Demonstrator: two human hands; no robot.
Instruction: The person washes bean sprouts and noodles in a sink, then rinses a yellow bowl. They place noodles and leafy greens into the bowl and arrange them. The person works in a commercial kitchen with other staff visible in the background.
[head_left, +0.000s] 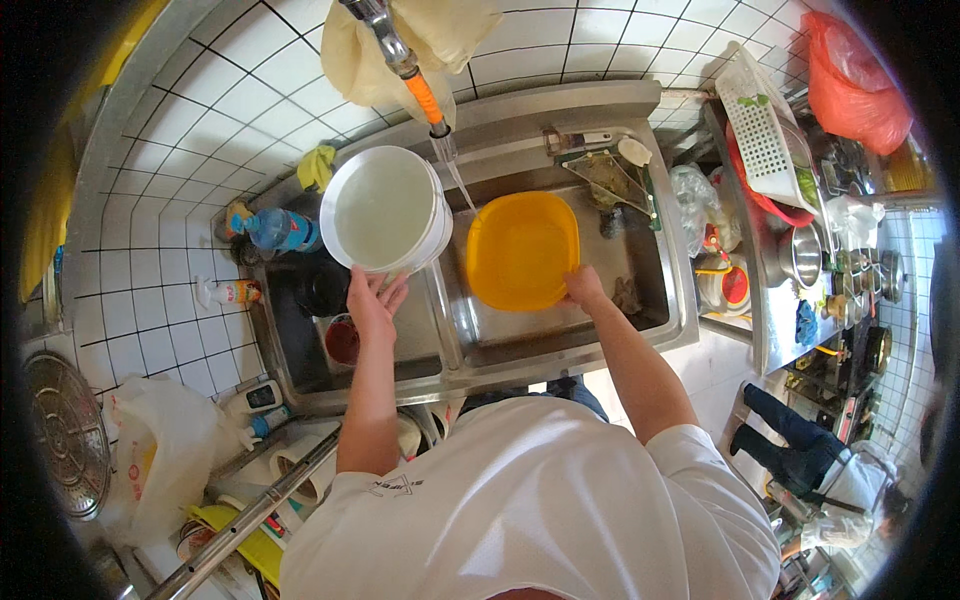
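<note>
My left hand (373, 304) is at the near side of a white plastic bucket (442, 217), fingers apart, close to or against its wall. The bucket stands over the sink's divider side and holds cloudy, pale liquid. With my right hand (585, 287) I grip the right edge of a yellow plastic basin (523, 251) in the right sink bowl (480, 337). A stream of water falls from the faucet hose (426, 101) to the basin's upper left rim. Some liquid seems to lie in the basin, though its depth is unclear.
A blue-capped bottle (277, 229), a black container (322, 289) and a red-brown bowl (342, 341) are left. A green-edged scraper or rack (611, 180) lies at the right bowl's back corner. A white perforated basket (765, 142) sits on the right counter. Another person (817, 465) stands farther right.
</note>
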